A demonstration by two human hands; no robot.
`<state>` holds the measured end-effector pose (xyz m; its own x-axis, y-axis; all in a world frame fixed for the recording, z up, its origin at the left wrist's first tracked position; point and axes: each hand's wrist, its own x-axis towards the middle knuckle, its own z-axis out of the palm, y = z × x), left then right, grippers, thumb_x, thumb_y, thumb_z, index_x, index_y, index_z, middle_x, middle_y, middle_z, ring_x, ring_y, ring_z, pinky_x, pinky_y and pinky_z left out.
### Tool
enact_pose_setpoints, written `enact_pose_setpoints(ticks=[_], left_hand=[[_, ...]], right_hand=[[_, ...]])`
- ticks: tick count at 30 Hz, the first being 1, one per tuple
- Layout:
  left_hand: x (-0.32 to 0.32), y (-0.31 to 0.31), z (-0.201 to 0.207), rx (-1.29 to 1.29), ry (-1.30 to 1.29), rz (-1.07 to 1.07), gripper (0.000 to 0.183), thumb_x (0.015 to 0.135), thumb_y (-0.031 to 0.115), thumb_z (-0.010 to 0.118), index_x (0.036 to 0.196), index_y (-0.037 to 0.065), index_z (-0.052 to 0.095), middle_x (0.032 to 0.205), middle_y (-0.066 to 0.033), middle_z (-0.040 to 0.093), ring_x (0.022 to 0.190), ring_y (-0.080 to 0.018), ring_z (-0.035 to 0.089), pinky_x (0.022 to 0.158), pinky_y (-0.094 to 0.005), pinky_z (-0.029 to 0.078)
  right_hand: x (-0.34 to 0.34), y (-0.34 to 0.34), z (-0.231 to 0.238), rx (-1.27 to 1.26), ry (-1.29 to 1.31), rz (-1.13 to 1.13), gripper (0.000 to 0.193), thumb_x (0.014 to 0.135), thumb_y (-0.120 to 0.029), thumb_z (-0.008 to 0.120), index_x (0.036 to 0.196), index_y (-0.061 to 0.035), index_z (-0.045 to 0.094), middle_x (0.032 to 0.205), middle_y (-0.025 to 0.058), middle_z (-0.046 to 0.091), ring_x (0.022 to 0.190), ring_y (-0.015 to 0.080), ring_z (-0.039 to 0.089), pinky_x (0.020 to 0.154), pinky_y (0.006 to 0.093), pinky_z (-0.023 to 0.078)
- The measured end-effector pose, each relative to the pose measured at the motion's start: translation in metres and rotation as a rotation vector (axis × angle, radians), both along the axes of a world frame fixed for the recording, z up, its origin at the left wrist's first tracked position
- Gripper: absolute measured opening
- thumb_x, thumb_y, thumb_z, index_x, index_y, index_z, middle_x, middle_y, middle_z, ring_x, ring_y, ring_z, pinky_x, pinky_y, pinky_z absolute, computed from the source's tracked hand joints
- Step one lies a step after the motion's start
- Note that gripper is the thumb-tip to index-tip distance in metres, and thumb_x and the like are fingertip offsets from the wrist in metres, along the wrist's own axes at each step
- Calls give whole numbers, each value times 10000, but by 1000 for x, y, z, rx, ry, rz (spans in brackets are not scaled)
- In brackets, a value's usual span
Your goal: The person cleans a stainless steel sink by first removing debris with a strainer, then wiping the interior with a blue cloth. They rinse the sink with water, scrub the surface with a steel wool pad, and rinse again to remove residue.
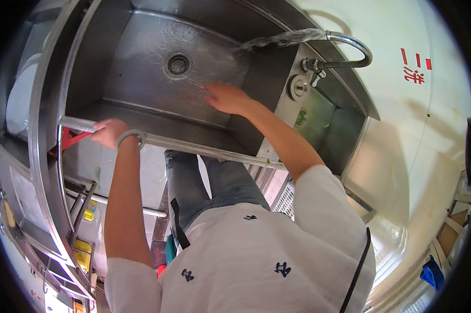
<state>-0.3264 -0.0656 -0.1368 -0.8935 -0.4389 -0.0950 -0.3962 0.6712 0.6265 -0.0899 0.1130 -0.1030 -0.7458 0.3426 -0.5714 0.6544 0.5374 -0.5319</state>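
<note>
Basin: we stand over a deep rectangular sink (136, 65) of dull brushed steel, its floor wet and rippled; clock hours here are read from its round drain (178, 64).
Water: a clear, twisted stream (285, 38) falls in between two and three o'clock.
Tap: at three, a polished gooseneck tap (370, 54) curves over the basin's side.
Right hand: our right hand (229, 99) reaches into the basin at four, fingers loosely bent and slightly apart; we cannot tell whether their tips touch the steel.
Left hand: our left hand (111, 131) lies at the front rim (193, 144) between seven and eight, fingers bent and close together beside a red piece (74, 137); their undersides are hidden. A pale ring (130, 136) circles the wrist.
Ledge: a round metal cap (299, 87) lies at three, just beside the tap.
Neighbour: a second steel basin (345, 120) sits at four.
Room: a smooth, pale wall (394, 138) with red markings rises beyond three; pale floor (102, 161) shows at seven.
</note>
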Motion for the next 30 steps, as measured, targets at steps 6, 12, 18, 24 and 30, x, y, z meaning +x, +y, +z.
enact_pose_setpoints(ticks=[6,12,18,24,30], left_hand=[[9,11,16,117,-9,-30,372,947,304,360,971,-62,417,868,-282,562,787,-464,571,648,-526,465],[5,3,0,47,-24,-41,346,945,282,365,974,-58,418,983,-288,518,838,-464,555,684,-526,461],[13,10,30,98,-11,5,331,943,283,382,1003,-41,415,987,-273,518,843,-469,554,683,-529,468],[21,16,-10,253,-74,-133,413,931,326,408,1104,-48,404,1084,-273,500,940,-488,522,805,-535,437],[-25,-111,-52,152,-312,-591,581,900,465,412,1206,-22,490,1221,-296,488,1108,-463,458,978,-484,361]], right_hand=[[89,-11,56,324,150,-367,333,885,-279,520,1161,-104,581,1130,140,596,990,312,595,826,391,481],[122,10,106,107,446,-1044,250,900,-223,546,1087,-77,628,929,73,640,813,182,625,702,290,496],[102,21,186,841,617,-690,336,854,-148,595,1170,-37,557,1199,168,507,1036,247,546,753,313,504],[134,40,244,1088,521,-510,437,854,-149,591,1243,9,472,1255,230,431,1128,351,477,887,384,463],[62,48,246,1265,430,-175,467,885,-262,555,1297,-59,466,1372,216,366,1279,389,330,1042,474,294]])
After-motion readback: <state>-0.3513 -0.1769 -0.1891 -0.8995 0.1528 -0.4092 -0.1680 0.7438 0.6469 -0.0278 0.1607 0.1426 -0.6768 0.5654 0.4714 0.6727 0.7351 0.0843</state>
